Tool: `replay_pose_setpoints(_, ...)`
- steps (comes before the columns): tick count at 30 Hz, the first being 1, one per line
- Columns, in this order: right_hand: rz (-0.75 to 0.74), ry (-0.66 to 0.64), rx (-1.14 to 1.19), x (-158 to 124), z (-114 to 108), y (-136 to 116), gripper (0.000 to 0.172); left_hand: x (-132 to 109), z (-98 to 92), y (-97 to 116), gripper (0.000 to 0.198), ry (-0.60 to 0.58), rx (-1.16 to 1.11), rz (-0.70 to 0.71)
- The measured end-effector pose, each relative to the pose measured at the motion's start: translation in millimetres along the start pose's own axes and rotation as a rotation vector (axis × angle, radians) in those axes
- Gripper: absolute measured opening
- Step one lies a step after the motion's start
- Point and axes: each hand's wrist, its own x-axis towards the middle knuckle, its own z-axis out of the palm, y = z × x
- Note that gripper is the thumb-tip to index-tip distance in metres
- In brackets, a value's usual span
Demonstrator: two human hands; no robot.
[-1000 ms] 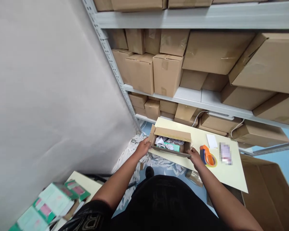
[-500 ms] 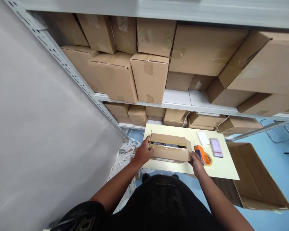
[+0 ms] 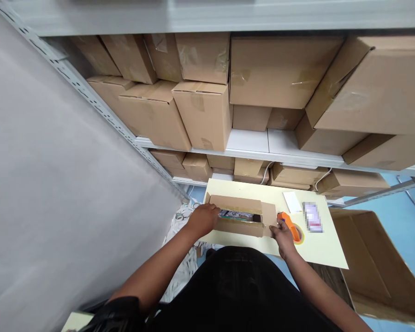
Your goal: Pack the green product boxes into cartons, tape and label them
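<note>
A long cardboard box (image 3: 238, 227) lies on the pale yellow tabletop (image 3: 318, 246), its top partly open. Through the gap between its long flaps, printed contents (image 3: 237, 215) show, too little to name. My left hand (image 3: 204, 218) is closed over the box's left end, fingertips at the opening. At the other end, my right hand (image 3: 283, 236) pinches the spread end flap (image 3: 269, 216) by its near corner. An orange tape dispenser (image 3: 287, 222) with a roll of tape (image 3: 300, 234) lies just beyond my right hand.
A white card (image 3: 292, 202) and a phone (image 3: 312, 216) lie on the table's right side. Shelves of cardboard boxes (image 3: 200, 115) rise behind it. A large open carton (image 3: 370, 263) stands on the floor at right; white paper scraps (image 3: 180, 244) litter the left.
The box's right end flap has swung outward and now lies spread. My left hand has moved further over the left end. The gap shows more of the contents. The camera has shifted slightly.
</note>
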Motion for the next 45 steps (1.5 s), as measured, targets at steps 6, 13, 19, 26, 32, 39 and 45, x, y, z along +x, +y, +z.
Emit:
replay_pose_setpoints(6,0.044,0.019,0.095,-5,1,-10,0.063,49,-20.4,13,0.022,-0.435,0.097,-0.082)
replay_pose_setpoints(13,-0.051,0.023,0.167,-15,0,-35,0.059,41,-21.4,-9,0.112,-0.343,0.054,0.126)
replay_pose_setpoints(19,-0.392,-0.239,-0.084,-35,0,-58,0.046,37,14.0,-24,0.128,-0.202,0.092,0.159)
replay_pose_setpoints(26,-0.675,-0.534,-0.515,-31,4,-72,0.044,30,42.2,-37,0.123,0.029,0.03,0.046)
replay_pose_setpoints(32,-0.603,-0.487,-0.856,-13,13,-103,0.078,9,50.5,-50,0.109,0.326,0.014,-0.098)
replay_pose_setpoints(39,-0.687,-0.428,-1.083,-3,44,-112,0.104,-21,29.0,-38,0.097,0.378,-0.199,0.008)
replay_pose_setpoints(45,-0.74,-0.379,-1.09,1,45,-100,0.103,-21,22.8,-7,0.085,0.162,-0.451,0.061)
